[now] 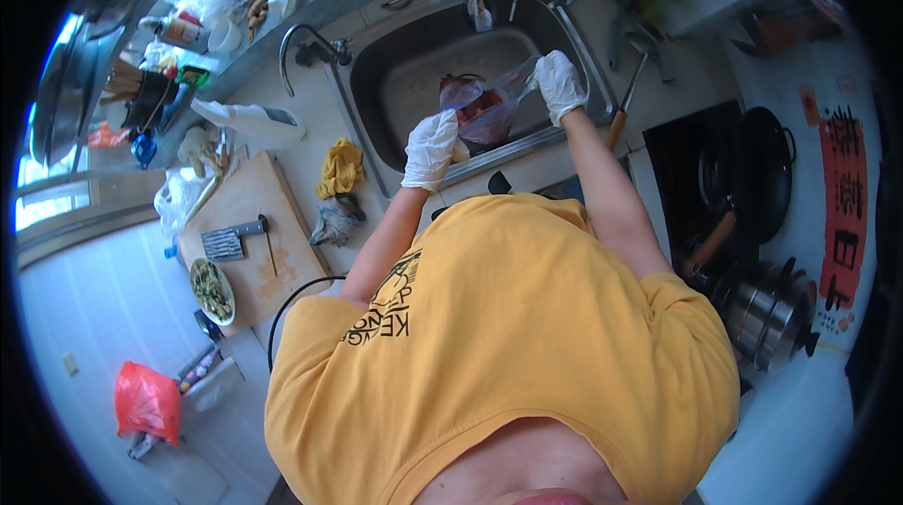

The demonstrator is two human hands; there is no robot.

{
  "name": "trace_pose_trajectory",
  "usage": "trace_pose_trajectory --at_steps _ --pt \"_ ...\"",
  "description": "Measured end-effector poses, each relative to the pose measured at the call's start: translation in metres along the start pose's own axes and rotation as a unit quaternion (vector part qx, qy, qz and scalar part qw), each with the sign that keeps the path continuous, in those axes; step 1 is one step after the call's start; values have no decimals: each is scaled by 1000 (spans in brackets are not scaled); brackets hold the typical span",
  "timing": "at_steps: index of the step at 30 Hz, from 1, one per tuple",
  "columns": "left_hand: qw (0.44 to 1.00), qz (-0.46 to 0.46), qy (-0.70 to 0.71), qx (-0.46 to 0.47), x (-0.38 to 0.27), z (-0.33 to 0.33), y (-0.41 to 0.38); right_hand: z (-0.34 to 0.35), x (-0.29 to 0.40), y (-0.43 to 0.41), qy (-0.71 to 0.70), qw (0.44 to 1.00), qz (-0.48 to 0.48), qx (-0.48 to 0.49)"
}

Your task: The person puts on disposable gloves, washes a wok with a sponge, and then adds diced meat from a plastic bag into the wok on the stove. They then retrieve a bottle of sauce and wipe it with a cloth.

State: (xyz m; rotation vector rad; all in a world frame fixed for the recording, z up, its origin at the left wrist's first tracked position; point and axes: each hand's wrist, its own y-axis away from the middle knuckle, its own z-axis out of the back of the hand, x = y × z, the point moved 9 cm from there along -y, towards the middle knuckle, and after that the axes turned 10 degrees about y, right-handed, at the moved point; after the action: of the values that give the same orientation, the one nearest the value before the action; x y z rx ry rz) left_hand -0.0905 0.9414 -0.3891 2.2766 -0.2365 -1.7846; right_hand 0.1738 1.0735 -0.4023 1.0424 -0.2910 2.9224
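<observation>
Both hands wear thin white gloves over the sink (398,75). A clear plastic bag (518,82) stretches between them, with dark red pieces (478,108) that look like raw meat inside it. My right hand (562,85) grips the bag's drawn-out upper end near the right side of the basin. At the near rim, my left hand (432,150) pinches the bag's left edge. Below the bag lies something dark, mostly covered by it. The tap (478,1) stands at the back of the sink.
On the left, a wooden cutting board (247,180) carries a cleaver (233,238) and a dish of chopped greens (211,291). A yellow cloth (341,168) lies beside the sink. To the right are a wooden-handled tool (624,99), a wok (765,173) and a steel pot (765,314).
</observation>
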Motion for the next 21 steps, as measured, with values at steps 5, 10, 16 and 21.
trace_pose_trajectory --at_steps 5,10,16,21 --pt "976 -84 136 147 -99 -62 8 98 35 8 -403 915 5 -26" --pt "947 -186 123 232 -169 -127 16 204 40 24 -273 951 19 -145" --pt "918 -174 178 307 -212 -236 26 321 44 45 -150 981 -28 -119" --pt "887 -118 247 372 -229 -341 46 352 22 61 -621 780 52 58"
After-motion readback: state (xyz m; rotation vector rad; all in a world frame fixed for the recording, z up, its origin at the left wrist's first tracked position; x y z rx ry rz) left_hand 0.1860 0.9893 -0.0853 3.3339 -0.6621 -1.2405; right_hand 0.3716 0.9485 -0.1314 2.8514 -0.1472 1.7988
